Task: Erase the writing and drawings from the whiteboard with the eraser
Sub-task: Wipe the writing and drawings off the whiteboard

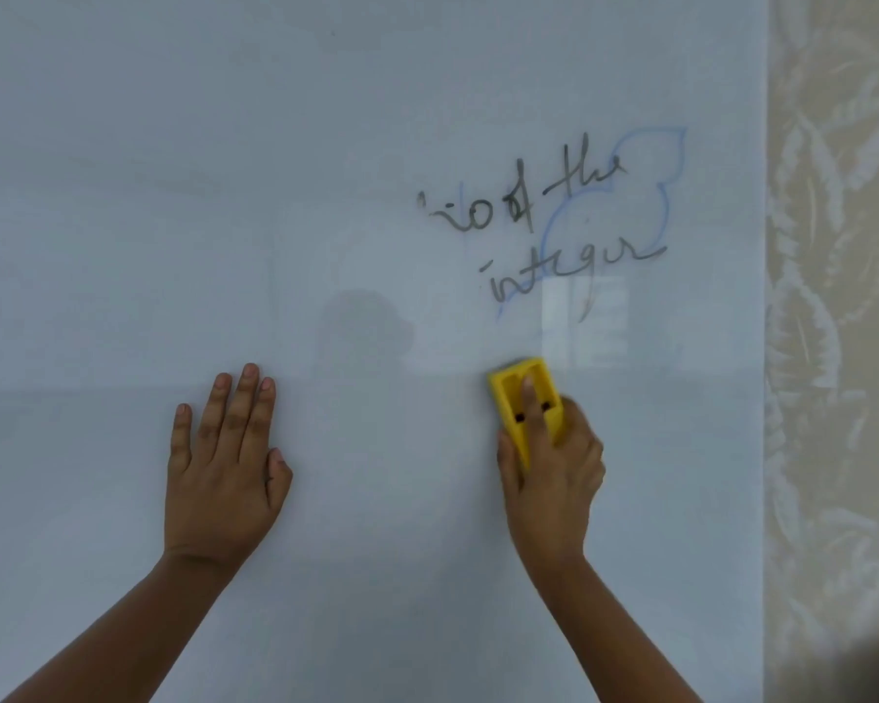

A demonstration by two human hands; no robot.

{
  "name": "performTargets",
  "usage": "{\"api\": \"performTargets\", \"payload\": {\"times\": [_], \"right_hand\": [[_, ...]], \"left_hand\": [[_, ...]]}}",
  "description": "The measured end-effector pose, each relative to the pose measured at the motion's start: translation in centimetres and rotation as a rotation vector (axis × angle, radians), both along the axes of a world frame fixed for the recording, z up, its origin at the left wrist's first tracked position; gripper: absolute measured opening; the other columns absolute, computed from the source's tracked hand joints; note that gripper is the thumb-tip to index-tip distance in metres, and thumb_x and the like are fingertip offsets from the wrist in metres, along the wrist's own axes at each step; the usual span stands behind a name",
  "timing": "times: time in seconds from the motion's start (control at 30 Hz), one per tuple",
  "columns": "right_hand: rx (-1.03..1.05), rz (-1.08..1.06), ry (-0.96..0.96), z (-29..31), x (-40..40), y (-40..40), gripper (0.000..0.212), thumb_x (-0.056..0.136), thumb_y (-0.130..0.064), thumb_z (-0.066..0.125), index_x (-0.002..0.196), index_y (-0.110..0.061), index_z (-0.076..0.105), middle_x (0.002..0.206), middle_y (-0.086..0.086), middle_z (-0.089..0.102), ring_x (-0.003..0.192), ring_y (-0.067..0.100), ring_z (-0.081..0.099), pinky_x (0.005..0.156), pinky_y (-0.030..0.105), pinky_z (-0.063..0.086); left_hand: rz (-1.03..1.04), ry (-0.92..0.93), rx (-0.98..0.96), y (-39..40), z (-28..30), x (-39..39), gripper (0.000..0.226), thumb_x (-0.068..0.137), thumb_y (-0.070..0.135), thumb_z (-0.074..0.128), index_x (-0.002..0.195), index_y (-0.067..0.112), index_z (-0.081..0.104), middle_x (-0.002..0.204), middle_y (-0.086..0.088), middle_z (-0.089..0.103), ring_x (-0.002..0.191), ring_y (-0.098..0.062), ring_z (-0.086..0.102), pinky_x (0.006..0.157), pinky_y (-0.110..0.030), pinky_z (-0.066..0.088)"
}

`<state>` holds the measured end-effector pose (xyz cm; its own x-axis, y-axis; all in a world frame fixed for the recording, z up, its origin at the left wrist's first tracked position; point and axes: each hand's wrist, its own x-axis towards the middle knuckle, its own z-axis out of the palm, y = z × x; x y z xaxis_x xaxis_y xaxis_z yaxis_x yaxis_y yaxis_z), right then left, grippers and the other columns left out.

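The whiteboard point(326, 170) fills most of the view. Black handwriting point(539, 220) in two lines sits on its upper right, overlapped by a faint blue outline drawing point(663, 195). My right hand point(549, 474) grips a yellow eraser point(513, 398) and presses it on the board just below the writing, with the index finger lying along the eraser's back. My left hand point(224, 464) lies flat on the board to the left, fingers together and holding nothing.
The board's right edge point(764, 347) runs top to bottom. Beyond it is a beige wall with a leaf pattern point(833, 296). A bright window reflection point(587, 322) shows on the board above the eraser.
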<state>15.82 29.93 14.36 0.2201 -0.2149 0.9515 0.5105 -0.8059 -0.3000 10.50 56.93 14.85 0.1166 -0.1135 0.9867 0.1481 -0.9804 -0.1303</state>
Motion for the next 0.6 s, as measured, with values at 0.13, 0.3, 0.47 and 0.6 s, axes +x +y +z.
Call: {"api": "performTargets", "payload": {"times": [0.13,0.3,0.47,0.6], "right_hand": [[-0.132,-0.048,0.027,-2.2,0.2,-3.3,0.045,0.091,-0.039,0.051,0.134,-0.028,0.04,0.127,0.021,0.054,0.095,0.042,0.056,0.073,0.051,0.046],[0.229,-0.096,0.165,3.7,1.8,-5.4,0.06,0.09,-0.023,0.058,0.142,-0.027,0.031,0.137,0.026,0.039,0.104,0.047,0.045,0.081,0.059,0.041],[0.127,-0.088,0.095,7.1,0.6,-0.7,0.061,0.088,-0.026,0.059,0.142,-0.03,0.032,0.136,0.022,0.043,0.102,0.042,0.047,0.079,0.053,0.043],[-0.207,-0.093,-0.013,2.6,-0.5,-0.1,0.066,0.078,-0.024,0.071,0.135,-0.033,0.039,0.126,0.019,0.055,0.09,0.039,0.056,0.074,0.047,0.047]], "left_hand": [[-0.007,-0.004,0.004,-0.1,0.0,-0.1,0.058,0.09,0.024,0.025,0.144,0.004,0.026,0.149,-0.015,0.029,0.14,-0.027,0.02,0.113,-0.05,0.013],[-0.012,-0.006,0.006,-0.1,0.1,-0.1,0.057,0.09,0.024,0.025,0.144,0.003,0.027,0.149,-0.016,0.03,0.139,-0.029,0.022,0.113,-0.051,0.014],[-0.008,-0.011,0.009,0.0,0.1,-0.1,0.057,0.09,0.024,0.026,0.144,0.004,0.027,0.149,-0.016,0.031,0.139,-0.029,0.023,0.114,-0.05,0.013],[-0.008,-0.017,0.004,0.1,-0.1,0.0,0.058,0.09,0.024,0.025,0.145,0.005,0.026,0.149,-0.015,0.031,0.142,-0.025,0.016,0.114,-0.05,0.012]]}}
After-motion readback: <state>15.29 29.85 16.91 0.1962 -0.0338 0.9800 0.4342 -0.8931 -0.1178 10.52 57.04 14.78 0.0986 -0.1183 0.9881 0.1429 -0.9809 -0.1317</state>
